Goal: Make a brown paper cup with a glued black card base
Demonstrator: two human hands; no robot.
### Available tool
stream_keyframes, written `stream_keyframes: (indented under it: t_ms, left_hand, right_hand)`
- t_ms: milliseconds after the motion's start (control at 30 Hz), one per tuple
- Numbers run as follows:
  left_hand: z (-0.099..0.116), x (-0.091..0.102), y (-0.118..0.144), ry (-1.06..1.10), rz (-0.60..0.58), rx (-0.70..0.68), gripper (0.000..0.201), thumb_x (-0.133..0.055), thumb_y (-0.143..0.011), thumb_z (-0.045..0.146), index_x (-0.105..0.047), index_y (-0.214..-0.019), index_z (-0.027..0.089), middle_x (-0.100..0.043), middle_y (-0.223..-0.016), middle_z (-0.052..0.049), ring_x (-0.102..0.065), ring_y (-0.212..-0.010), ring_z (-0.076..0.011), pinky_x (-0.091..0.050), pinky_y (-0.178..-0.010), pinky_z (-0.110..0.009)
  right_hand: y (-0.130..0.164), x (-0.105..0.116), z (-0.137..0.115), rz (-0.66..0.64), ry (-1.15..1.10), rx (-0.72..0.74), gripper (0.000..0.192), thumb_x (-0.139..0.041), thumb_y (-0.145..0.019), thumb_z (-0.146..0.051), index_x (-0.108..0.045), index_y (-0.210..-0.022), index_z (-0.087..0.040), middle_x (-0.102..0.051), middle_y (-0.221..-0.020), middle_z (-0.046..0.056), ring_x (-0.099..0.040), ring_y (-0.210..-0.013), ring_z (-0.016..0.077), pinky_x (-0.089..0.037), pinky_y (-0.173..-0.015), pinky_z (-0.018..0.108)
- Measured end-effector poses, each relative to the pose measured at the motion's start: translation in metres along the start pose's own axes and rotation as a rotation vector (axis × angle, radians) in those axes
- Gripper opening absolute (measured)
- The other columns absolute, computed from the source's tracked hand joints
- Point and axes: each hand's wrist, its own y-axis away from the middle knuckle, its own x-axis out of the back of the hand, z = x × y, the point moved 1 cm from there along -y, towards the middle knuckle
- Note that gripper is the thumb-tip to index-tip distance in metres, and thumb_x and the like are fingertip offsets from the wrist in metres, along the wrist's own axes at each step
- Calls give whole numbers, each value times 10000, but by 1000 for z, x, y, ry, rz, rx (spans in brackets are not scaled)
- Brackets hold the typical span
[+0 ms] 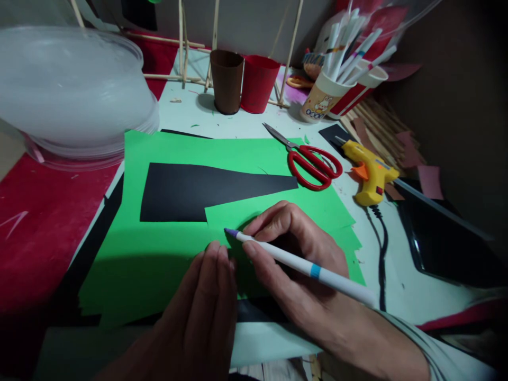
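A white felt-tip pen (289, 259) with a purple tip and a blue band is gripped by my right hand (301, 254). Its tip points left, just over the green paper (159, 248); whether it touches cannot be told. My left hand (206, 296) rests on that sheet with its fingers stretched out side by side, left of the pen tip. Beyond both hands lies a black paper piece (178, 193), wide at the left and narrowing to the right. A smaller green piece (246, 209) partly covers its lower edge.
Red-handled scissors (313, 166) lie on the paper's far right. A yellow glue gun (371, 172) with a black cord is further right. At the back stand a brown cup (227, 82), a red cup (260, 84) and a pen-filled cup (321, 98). Stacked clear plastic lids (75, 90) occupy the left.
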Motion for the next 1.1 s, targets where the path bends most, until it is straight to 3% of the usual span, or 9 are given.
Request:
stream_keyframes:
  t_ms: [233, 400, 633, 867, 1100]
  left_hand:
    - [-1, 5, -2, 15, -33, 5, 435, -279, -911, -61, -543, -1255, -92, -753, -1154, -203, -689, -1054, -262, -192, -1269, -465]
    - [0, 3, -2, 22, -31, 5, 438, -270, -915, -46, -533, -1257, -119, -746, -1142, -232, -676, -1061, -282, -202, -1262, -475]
    - [1, -12, 1, -37, 150, 20, 467, -224, -939, -4, -550, -1257, -104, -710, -1135, -235, -626, -1112, -297, -312, -1224, -445]
    - [1, 0, 0, 73, 15, 26, 425, -291, -965, 33, -556, -1263, -112, -662, -1171, -215, -559, -1186, -352, -303, -1217, -485]
    - [1, 3, -2, 57, -18, 35, 420, -306, -959, 19, -541, -1263, -151, -640, -1180, -247, -547, -1189, -428, -352, -1146, -554]
  right_hand:
    - [4, 0, 2, 23, -23, 11, 132, -648, -957, -174, -566, -861, -215, -663, -887, -7, -621, -742, 108, -515, -665, 267]
    - [4, 1, 1, 16, -11, 9, 127, -648, -957, -177, -573, -859, -209, -657, -874, -10, -620, -728, 103, -516, -666, 263]
    - [3, -1, 4, 33, -26, 4, 128, -661, -955, -187, -578, -864, -225, -673, -881, 5, -631, -734, 132, -514, -617, 281]
    - [4, 0, 5, 56, -35, 28, 102, -652, -957, -172, -591, -894, -226, -679, -923, 18, -640, -795, 145, -532, -676, 299]
    - [2, -1, 6, 37, -65, 13, 108, -661, -957, -181, -584, -898, -229, -677, -925, 18, -643, -795, 147, -531, -682, 304]
